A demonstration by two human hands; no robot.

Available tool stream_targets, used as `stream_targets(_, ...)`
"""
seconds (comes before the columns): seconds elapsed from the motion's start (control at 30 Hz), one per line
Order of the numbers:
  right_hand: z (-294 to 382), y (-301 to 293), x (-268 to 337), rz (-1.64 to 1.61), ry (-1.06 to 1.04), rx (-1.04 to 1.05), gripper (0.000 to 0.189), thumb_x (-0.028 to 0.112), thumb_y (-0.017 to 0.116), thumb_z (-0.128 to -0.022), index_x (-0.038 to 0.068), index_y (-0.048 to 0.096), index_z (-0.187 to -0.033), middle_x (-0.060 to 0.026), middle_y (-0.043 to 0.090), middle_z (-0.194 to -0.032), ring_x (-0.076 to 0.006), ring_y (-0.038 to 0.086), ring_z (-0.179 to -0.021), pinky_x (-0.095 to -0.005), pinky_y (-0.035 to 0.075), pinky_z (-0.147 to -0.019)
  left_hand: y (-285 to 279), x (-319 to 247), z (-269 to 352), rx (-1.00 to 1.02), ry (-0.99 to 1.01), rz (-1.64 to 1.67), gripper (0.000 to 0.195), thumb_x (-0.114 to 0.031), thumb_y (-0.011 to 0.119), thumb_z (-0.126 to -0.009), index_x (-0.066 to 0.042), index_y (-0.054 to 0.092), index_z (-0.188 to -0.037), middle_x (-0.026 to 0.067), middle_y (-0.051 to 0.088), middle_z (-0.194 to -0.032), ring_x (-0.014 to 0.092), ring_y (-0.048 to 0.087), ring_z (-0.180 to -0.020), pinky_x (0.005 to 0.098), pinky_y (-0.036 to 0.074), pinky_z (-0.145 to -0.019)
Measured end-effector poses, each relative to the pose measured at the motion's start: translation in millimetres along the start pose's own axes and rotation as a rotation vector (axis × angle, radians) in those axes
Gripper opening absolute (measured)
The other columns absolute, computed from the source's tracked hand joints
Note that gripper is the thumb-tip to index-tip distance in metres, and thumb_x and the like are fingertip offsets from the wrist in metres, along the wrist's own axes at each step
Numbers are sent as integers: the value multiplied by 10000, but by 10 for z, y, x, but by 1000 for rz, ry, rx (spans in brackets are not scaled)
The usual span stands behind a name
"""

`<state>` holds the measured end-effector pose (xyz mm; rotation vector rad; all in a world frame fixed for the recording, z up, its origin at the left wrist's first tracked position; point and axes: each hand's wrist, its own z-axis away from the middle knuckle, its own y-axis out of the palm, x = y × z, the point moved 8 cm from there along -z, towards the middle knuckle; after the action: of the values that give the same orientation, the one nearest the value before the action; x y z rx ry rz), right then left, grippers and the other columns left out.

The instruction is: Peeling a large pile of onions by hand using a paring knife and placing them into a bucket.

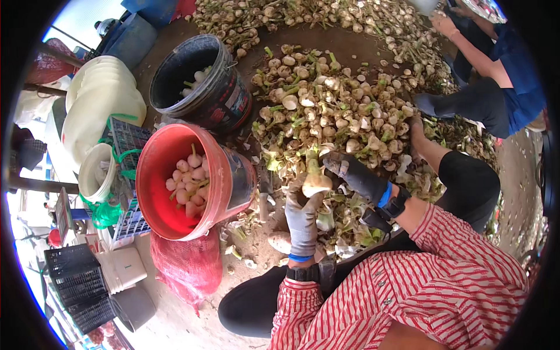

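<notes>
My left hand [302, 214], in a grey knit glove, has its fingers around the lower side of a large garlic bulb [316, 184] with a thick green stem stub. Close by on the right is my right hand [356, 175] in a dark, dirty glove, its fingertips near the stem; whether it holds anything cannot be told. Just beyond both hands lies a heap of untrimmed garlic bulbs [332, 109]. Peeled white bulbs [190, 181] lie inside a red bucket [175, 135] to the left.
A black bucket [170, 83] with a few white bulbs stands behind the red one. A red mesh sack [188, 262] lies below it. Crates [78, 280] and a pale bucket [96, 170] stand at left. A co-worker [490, 70] sits at upper right. Leaf scraps litter the ground.
</notes>
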<state>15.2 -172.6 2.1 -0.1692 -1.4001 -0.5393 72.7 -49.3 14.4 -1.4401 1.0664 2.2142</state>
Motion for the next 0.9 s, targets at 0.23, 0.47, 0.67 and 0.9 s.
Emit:
stream_targets(0.23, -1, -30, -19, 205, -20, -15, 301, 276, 613, -860, 12, 583, -1002, -16, 600, -792, -92, 517, -699, -247, 438, -645, 148, -53, 45, 17, 251, -552, 547, 0, 698, -723, 27, 451, -1210, 108, 536, -1087, 153, 553, -943, 274, 478, -849)
stream_targets(0.47, 130, 94, 27, 39, 47, 83, 270, 169, 611, -849, 4, 543, -1051, -36, 594, -888, -102, 510, -783, -268, 437, -709, -53, 101, 138, 3, -48, -7, 542, 45, 690, -701, 11, 484, -1201, 99, 534, -1131, 185, 564, -973, 287, 480, -863)
stream_targets(0.67, 198, 179, -79, 39, -37, 170, 343, 92, 584, -840, -8, 486, -1153, -36, 582, -933, -105, 533, -791, -266, 458, -724, -75, 210, 285, 146, -198, 623, 492, -274, 587, -829, -41, 474, -1248, 126, 544, -1202, 220, 490, -1135, 405, 387, -999)
stream_targets(0.9, 246, 129, -278, 238, -19, 124, 312, 87, 551, -851, -11, 518, -1145, -84, 620, -845, -133, 580, -736, -288, 475, -666, -134, 448, 233, 143, -185, 693, 480, -372, 492, -893, -43, 463, -1241, 135, 582, -1141, 242, 512, -1094, 402, 362, -1005)
